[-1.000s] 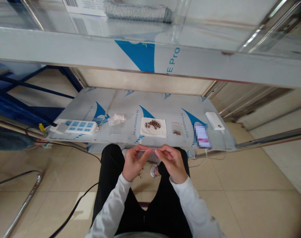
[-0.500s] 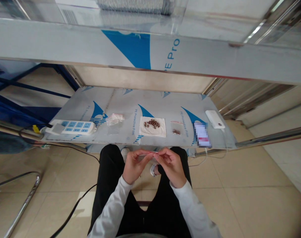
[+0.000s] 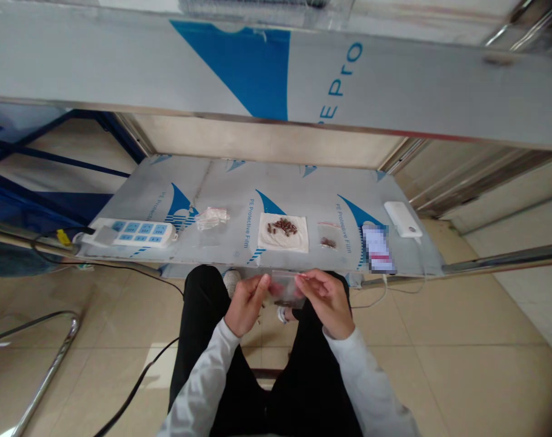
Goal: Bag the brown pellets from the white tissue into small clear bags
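Between my hands hangs a small clear zip bag (image 3: 286,290), with some dark brown pieces lying along its bottom. My left hand (image 3: 247,303) pinches its upper left corner between thumb and fingers. At the opposite top corner, my right hand (image 3: 327,301) grips the bag the same way. Both hands are above my knees, just in front of the shelf edge. Beyond them, a white cloth (image 3: 298,243) on the shelf carries a loose heap of small brown cylindrical pieces (image 3: 282,226). To its right lies another clear zip bag (image 3: 329,235) with brown pieces inside.
On the film-covered shelf (image 3: 225,182), a bundle of clear bags (image 3: 212,218) lies left of the cloth. Farther left is a power strip (image 3: 142,233). A phone (image 3: 378,249) and a white power bank (image 3: 402,220) with cables lie right. An upper shelf (image 3: 121,67) crosses above.
My hands, close together before, have moved apart, stretching the bag's top edge between them. The bag now hangs in plain sight with its brown contents. The view has shifted slightly.
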{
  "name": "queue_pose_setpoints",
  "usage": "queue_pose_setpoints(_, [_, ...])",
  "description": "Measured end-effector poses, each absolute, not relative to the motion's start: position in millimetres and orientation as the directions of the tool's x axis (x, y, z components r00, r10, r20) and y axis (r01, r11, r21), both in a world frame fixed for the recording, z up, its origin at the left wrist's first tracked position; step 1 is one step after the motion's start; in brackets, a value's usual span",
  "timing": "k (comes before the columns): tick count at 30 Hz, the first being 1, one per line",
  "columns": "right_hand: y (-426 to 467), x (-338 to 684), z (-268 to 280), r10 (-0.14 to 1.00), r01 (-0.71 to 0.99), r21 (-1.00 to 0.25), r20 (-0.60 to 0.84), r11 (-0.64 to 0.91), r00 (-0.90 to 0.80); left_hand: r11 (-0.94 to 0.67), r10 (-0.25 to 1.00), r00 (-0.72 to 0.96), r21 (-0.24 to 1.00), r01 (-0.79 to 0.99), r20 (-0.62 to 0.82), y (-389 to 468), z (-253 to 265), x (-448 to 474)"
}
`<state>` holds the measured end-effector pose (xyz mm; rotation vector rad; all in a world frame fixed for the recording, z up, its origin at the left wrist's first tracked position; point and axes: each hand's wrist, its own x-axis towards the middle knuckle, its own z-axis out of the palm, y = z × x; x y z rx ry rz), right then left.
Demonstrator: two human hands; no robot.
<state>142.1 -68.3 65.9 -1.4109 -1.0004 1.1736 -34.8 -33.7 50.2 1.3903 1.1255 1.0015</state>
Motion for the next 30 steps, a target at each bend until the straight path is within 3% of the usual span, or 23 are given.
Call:
queue_pose_setpoints(3, [-47.2, 175.0, 68.1, 0.939, -0.015, -0.987, -0.157, -0.160, 0.307, 0.008, 0.975, 0.215, 0.983, 0.184, -0.049, -19.4, 45.2, -51.7])
queue_pose_setpoints(6, [-10.4, 219.2, 53.4, 0.902, 0.044, -0.978, -0.170, -0.204, 0.397, 0.013, 0.996, 0.077, 0.956, 0.294, -0.038, 0.6, 32.3, -74.9])
queue_pose_setpoints(9, [32.5, 260.7, 26.3, 0.851, 0.262, -0.908, -0.162, -0.327, 0.499, 0.068, 0.997, -0.066, 0.862, 0.502, -0.040, 25.2, 14.0, -98.9])
queue_pose_setpoints(11, [55.2, 281.9, 10.0, 0.808, 0.320, -0.866, -0.146, -0.383, 0.571, 0.176, 0.975, -0.215, 0.768, 0.616, -0.051, 43.4, 1.6, -113.3])
queue_pose_setpoints(15, [68.8, 304.2, -8.0, 0.742, 0.527, -0.748, 0.068, -0.404, 0.667, 0.328, 0.914, -0.404, 0.644, 0.692, -0.032, 78.1, -18.7, -133.6])
queue_pose_setpoints(18, [49.6, 300.5, -14.6, 0.724, 0.647, -0.676, 0.240, -0.353, 0.646, 0.409, 0.883, -0.467, 0.558, 0.722, -0.043, 95.7, -28.7, -138.6])
queue_pose_setpoints(21, [13.0, 278.6, -20.5, 0.753, 0.670, -0.710, 0.314, -0.218, 0.579, 0.438, 0.880, -0.470, 0.505, 0.744, -0.070, 102.7, -32.9, -137.0])
queue_pose_setpoints(25, [-41.0, 234.1, -25.3, 0.788, 0.613, -0.782, 0.306, -0.113, 0.535, 0.422, 0.889, -0.456, 0.474, 0.773, -0.048, 95.4, -29.3, -132.7])
queue_pose_setpoints(30, [-73.0, 173.2, -5.6, 0.863, 0.521, -0.853, 0.240, -0.031, 0.445, 0.263, 0.925, -0.363, 0.499, 0.826, 0.113, 59.0, -14.9, -117.4])
